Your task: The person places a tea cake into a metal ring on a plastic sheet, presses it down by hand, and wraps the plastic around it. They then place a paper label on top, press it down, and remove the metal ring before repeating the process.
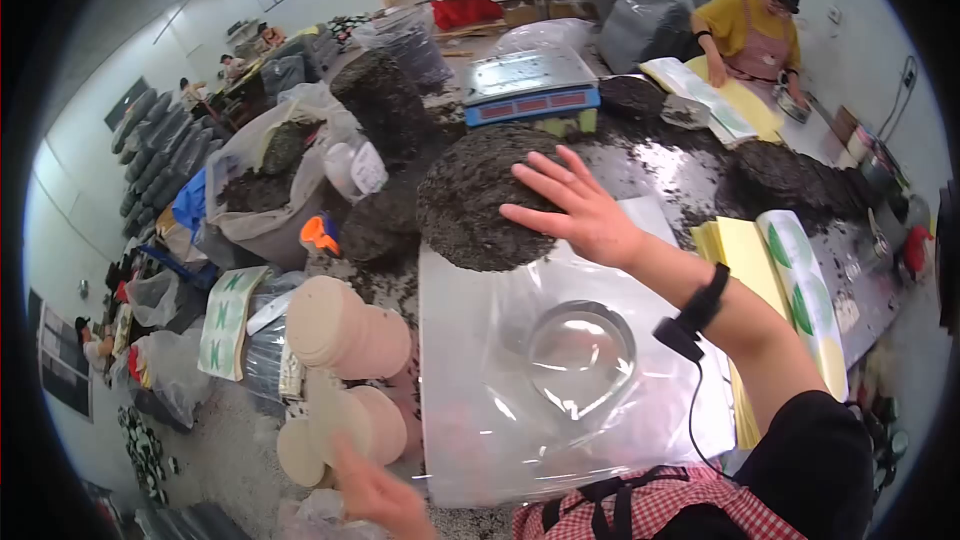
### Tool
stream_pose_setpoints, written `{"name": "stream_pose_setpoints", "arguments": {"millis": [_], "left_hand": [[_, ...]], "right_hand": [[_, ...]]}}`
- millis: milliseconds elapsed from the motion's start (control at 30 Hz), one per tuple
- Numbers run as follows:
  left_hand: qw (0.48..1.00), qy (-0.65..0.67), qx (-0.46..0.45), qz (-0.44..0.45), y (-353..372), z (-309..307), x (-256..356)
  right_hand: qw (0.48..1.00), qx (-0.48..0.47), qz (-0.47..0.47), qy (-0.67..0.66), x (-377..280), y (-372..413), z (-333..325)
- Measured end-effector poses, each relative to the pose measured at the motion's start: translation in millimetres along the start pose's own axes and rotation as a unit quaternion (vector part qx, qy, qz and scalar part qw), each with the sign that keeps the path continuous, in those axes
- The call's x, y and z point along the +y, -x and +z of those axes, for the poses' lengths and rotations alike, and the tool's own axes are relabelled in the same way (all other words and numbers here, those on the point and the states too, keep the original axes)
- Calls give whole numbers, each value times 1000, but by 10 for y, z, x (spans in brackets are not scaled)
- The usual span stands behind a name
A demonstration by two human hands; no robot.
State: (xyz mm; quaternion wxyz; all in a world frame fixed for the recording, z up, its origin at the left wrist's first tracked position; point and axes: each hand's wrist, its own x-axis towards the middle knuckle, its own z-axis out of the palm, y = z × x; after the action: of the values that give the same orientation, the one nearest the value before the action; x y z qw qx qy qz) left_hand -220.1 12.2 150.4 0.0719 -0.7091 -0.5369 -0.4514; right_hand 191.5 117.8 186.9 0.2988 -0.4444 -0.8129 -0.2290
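Note:
My right hand point(585, 215) lies with spread fingers on a thick, dark, round cake of pressed, leafy-looking material point(480, 205) at the far edge of the clear plastic sheet point(480, 420). A round metal ring point(582, 355) rests on that sheet, nearer to me. At lower left, my left hand point(375, 490) is blurred by motion. Its fingertips meet the lower edge of a thin beige disc point(325, 410), blurred as well, which overlaps the stacks of beige discs point(345, 325) in this view.
Behind the cake stands a blue scale point(530, 90). Dark cakes are piled at left point(380, 100) and right point(790, 180). An orange tape dispenser point(320, 235) sits near an open plastic bag point(270, 180). Yellow sheets point(735, 280) lie at right. A co-worker point(755, 35) handles sheets across the table.

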Motion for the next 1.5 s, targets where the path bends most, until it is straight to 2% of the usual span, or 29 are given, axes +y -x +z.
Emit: {"name": "stream_pose_setpoints", "arguments": {"millis": [133,200,233,300,367,433,467,533,567,600,633,700,733,767,833,867,967,1067,1100,1167,1200,1233,1267,1300,1333,1367,1433,1467,1500], "left_hand": [[949,196,-134,206,247,765,1046],[917,174,-242,265,576,1339,1176],[916,175,-245,266,656,1443,1160],[878,213,-331,271,777,1578,1152],[892,231,-317,224,802,1466,898],[913,357,-195,-21,1018,1368,410],[911,357,-203,-26,846,1344,465],[793,440,-349,-238,241,1335,744],[834,362,-411,-60,115,1504,858],[839,272,-456,122,42,1653,976],[837,271,-460,121,-10,1747,1057],[750,27,-648,130,-69,1921,1212],[741,2,-660,127,7,2048,1218],[734,4,-667,129,94,2138,1216],[744,-27,-655,131,214,2319,1155],[759,-49,-631,151,370,2445,1087],[735,-33,-665,124,194,2385,1163],[751,111,-641,112,61,2263,1009],[810,174,-552,100,-2,2114,1030],[868,215,-440,78,-110,1981,1140],[863,194,-435,169,6,2091,1088],[850,169,-427,259,199,2291,966],[852,155,-370,337,574,2520,782],[835,149,-427,315,394,2374,899],[840,193,-425,276,340,2348,915],[853,230,-404,236,429,2374,858],[844,205,-427,250,444,2353,836],[842,210,-431,246,387,2351,865],[840,222,-441,225,322,2335,906]], "right_hand": [[996,27,85,13,-320,488,-741],[992,37,121,16,-526,703,-948],[990,39,134,19,-642,820,-1008],[989,33,143,-5,-880,1141,-921],[986,-24,158,-46,-1205,1460,-708],[969,-111,195,-104,-1484,1701,-434],[947,-173,226,-149,-1585,1873,-272],[903,-256,262,-224,-1673,1923,-229],[891,-276,262,-249,-1560,1826,-296],[896,-280,215,-268,-1424,1819,-316],[895,-280,218,-271,-1323,1732,-312],[791,-335,360,-364,-1126,1420,-294],[803,-407,347,-262,-1075,1290,-140],[797,-410,355,-265,-1081,1228,33],[725,-558,373,-154,-1072,1161,395],[726,-559,368,-159,-1096,1205,489],[727,-552,367,-183,-1033,1300,510],[792,-459,330,-230,-846,1324,265],[812,-416,326,-247,-842,1373,178],[879,-243,371,-172,-906,1260,-10],[876,-383,266,-122,-842,1358,58],[846,-508,150,-66,-765,1446,145],[844,-523,96,-77,-729,1489,158],[841,-534,42,-81,-638,1421,177],[773,-606,93,-162,-499,1198,184],[772,-610,87,-155,-386,808,165],[760,-610,208,-79,-158,-173,332],[849,-487,186,-87,-23,-372,603],[936,-314,110,-116,141,-495,1029]]}}
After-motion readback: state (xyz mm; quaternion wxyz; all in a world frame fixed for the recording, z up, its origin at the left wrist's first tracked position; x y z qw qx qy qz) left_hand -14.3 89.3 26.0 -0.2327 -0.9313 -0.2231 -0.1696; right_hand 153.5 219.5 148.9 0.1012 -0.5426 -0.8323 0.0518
